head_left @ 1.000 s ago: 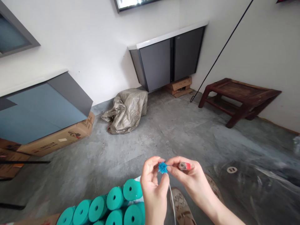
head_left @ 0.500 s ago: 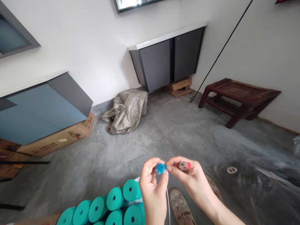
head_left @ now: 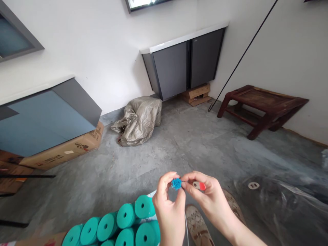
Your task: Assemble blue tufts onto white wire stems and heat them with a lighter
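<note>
Between the thumb and fingers of my left hand (head_left: 170, 205) is a small round blue piece (head_left: 176, 184) with a bumpy, looped-looking surface. My right hand (head_left: 208, 194) is closed in a pinch at the right edge of that piece, its fingertips touching or nearly touching it. From its curled fingers sticks out the rounded end of a small tool (head_left: 199, 185), pale with a red tip; the working end is hidden. A thin white cord (head_left: 187, 227) hangs below my hands.
Several green rolls (head_left: 125, 215) stand in rows at the lower left. A crumpled grey sack (head_left: 140, 121) lies on the floor ahead. To the right are a dark wooden stool (head_left: 263, 106) and a clear plastic bag (head_left: 282, 208). My shoe (head_left: 197, 222) is below.
My hands stay close together around the blue piece. The tool in my right hand has turned and shifted slightly left and down. The hanging cord has swung a little right.
</note>
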`<move>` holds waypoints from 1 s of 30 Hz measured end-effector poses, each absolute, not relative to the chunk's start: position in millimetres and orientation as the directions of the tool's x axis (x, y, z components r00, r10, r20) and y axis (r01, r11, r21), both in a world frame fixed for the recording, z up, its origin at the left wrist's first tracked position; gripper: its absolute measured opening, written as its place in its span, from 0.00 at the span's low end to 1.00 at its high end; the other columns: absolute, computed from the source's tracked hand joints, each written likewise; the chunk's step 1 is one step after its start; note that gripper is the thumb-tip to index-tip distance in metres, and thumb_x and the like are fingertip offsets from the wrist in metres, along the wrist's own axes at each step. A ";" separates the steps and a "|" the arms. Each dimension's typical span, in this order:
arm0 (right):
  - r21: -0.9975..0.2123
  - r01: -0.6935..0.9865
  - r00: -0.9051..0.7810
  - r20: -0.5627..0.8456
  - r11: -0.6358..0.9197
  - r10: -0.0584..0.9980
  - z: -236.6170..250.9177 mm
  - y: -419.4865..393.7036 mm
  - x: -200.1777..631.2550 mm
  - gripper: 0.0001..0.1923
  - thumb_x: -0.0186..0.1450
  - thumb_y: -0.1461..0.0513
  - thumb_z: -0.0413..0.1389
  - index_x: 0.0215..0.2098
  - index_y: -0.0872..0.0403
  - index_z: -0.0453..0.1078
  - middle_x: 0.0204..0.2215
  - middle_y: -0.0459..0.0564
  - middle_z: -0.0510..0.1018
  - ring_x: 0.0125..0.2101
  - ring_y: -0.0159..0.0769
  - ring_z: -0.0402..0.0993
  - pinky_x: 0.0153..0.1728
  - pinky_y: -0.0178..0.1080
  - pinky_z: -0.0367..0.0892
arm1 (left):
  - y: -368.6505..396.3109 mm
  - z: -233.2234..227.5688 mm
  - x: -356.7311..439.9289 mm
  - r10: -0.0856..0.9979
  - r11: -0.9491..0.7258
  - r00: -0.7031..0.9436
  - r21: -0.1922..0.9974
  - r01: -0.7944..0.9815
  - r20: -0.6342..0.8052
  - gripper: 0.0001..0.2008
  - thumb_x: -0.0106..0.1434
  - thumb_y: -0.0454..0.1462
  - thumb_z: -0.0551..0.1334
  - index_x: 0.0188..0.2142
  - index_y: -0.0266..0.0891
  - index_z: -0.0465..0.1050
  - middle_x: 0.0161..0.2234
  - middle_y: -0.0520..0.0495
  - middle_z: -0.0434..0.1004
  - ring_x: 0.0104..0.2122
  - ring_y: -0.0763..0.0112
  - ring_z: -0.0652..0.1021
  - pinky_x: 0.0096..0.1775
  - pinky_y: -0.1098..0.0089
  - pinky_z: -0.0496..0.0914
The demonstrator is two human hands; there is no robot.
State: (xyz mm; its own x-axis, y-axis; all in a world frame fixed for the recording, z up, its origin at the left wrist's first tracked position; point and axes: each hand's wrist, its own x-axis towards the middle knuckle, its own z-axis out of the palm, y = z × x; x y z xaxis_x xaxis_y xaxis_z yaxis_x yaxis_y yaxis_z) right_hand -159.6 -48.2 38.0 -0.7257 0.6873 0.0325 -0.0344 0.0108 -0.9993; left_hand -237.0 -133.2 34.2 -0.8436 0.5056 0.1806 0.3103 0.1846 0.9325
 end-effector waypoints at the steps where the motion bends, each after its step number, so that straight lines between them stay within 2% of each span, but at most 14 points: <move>1: -0.999 -0.039 -0.728 0.033 0.006 0.685 37.7 -48.3 -159.8 0.08 0.59 0.58 0.55 0.28 0.54 0.72 0.26 0.46 0.73 0.29 0.32 0.67 0.32 0.34 0.60 | -132.9 34.5 -236.8 0.503 0.177 -0.846 0.937 0.302 0.178 0.11 0.53 0.32 0.60 0.38 0.38 0.68 0.36 0.45 0.75 0.38 0.69 0.76 0.42 0.69 0.70; 3: -0.998 -0.057 -0.729 0.021 -0.030 0.684 36.6 -48.6 -160.7 0.09 0.59 0.57 0.56 0.28 0.55 0.71 0.25 0.46 0.73 0.28 0.32 0.67 0.32 0.33 0.60 | -131.5 36.1 -235.7 0.497 0.138 -0.856 0.960 0.243 0.145 0.12 0.53 0.33 0.61 0.38 0.38 0.68 0.36 0.46 0.75 0.38 0.70 0.76 0.42 0.71 0.70; 8: -0.964 -0.143 -0.715 -0.055 -0.222 0.697 34.8 -49.8 -163.3 0.10 0.57 0.56 0.58 0.28 0.55 0.71 0.25 0.46 0.74 0.28 0.31 0.66 0.33 0.33 0.60 | -128.1 40.3 -231.7 0.521 0.022 -0.853 0.999 -0.030 -0.037 0.18 0.53 0.37 0.63 0.43 0.39 0.64 0.39 0.45 0.75 0.39 0.73 0.76 0.44 0.73 0.70; 10: -0.949 -0.168 -0.713 -0.069 -0.265 0.698 35.2 -50.0 -164.1 0.10 0.56 0.56 0.59 0.27 0.56 0.71 0.24 0.46 0.73 0.27 0.30 0.65 0.31 0.33 0.60 | -128.1 40.6 -231.0 0.516 0.011 -0.854 0.998 -0.066 -0.063 0.19 0.53 0.37 0.64 0.44 0.39 0.63 0.37 0.46 0.75 0.38 0.73 0.76 0.43 0.74 0.70; 13: -0.926 -0.193 -0.715 -0.094 -0.325 0.693 36.2 -49.6 -165.2 0.12 0.54 0.56 0.60 0.25 0.57 0.70 0.22 0.46 0.72 0.25 0.29 0.63 0.29 0.32 0.59 | -130.0 39.9 -231.8 0.507 0.052 -0.861 0.999 -0.010 -0.035 0.18 0.53 0.38 0.64 0.43 0.38 0.64 0.36 0.45 0.75 0.37 0.73 0.76 0.41 0.74 0.71; 18: -0.889 -0.231 -0.744 -0.101 -0.396 0.660 35.4 -48.6 -166.6 0.12 0.54 0.56 0.60 0.23 0.57 0.67 0.21 0.44 0.66 0.25 0.28 0.58 0.29 0.32 0.56 | -133.1 39.9 -234.5 0.532 0.263 -0.838 0.917 0.299 0.121 0.14 0.54 0.36 0.61 0.42 0.38 0.68 0.38 0.44 0.77 0.38 0.68 0.77 0.41 0.69 0.71; 20: -0.884 -0.230 -0.754 -0.102 -0.406 0.649 34.2 -49.2 -166.8 0.13 0.55 0.56 0.60 0.23 0.57 0.66 0.21 0.43 0.64 0.24 0.27 0.56 0.28 0.32 0.55 | -133.0 41.3 -234.4 0.555 0.306 -0.819 0.881 0.361 0.143 0.14 0.54 0.35 0.59 0.42 0.39 0.69 0.38 0.45 0.78 0.39 0.68 0.78 0.41 0.69 0.71; 25: -0.867 -0.182 -0.755 -0.179 -0.463 0.631 34.5 -46.0 -164.0 0.16 0.55 0.52 0.59 0.23 0.57 0.64 0.17 0.42 0.58 0.21 0.27 0.51 0.25 0.33 0.50 | -133.2 43.9 -237.2 0.582 0.369 -0.809 0.862 0.347 0.076 0.17 0.54 0.36 0.59 0.45 0.40 0.68 0.36 0.47 0.78 0.36 0.68 0.78 0.40 0.68 0.71; 29: -0.881 -0.294 -0.596 -0.136 -0.372 0.792 40.6 -32.5 -158.9 0.16 0.53 0.54 0.62 0.22 0.57 0.64 0.19 0.44 0.60 0.22 0.27 0.53 0.25 0.33 0.51 | -135.4 43.1 -246.1 0.560 0.447 -0.829 0.845 0.295 -0.007 0.18 0.54 0.35 0.58 0.46 0.39 0.66 0.33 0.47 0.78 0.35 0.67 0.77 0.40 0.66 0.69; 30: -0.857 -0.327 -0.573 -0.156 -0.398 0.805 41.4 -29.6 -158.3 0.15 0.52 0.54 0.62 0.22 0.57 0.65 0.19 0.43 0.60 0.22 0.27 0.53 0.24 0.33 0.51 | -135.4 43.1 -247.5 0.558 0.438 -0.830 0.855 0.278 -0.016 0.19 0.54 0.36 0.58 0.47 0.38 0.65 0.32 0.47 0.78 0.34 0.68 0.77 0.39 0.66 0.69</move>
State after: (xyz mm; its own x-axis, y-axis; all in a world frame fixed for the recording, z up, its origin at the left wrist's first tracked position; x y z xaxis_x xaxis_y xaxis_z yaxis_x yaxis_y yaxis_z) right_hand -158.3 -29.6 41.4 -0.5730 0.8047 -0.1556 -0.3268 -0.3984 -0.8570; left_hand -247.5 -135.4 43.1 -0.8297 0.5580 -0.0159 0.2781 0.4380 0.8549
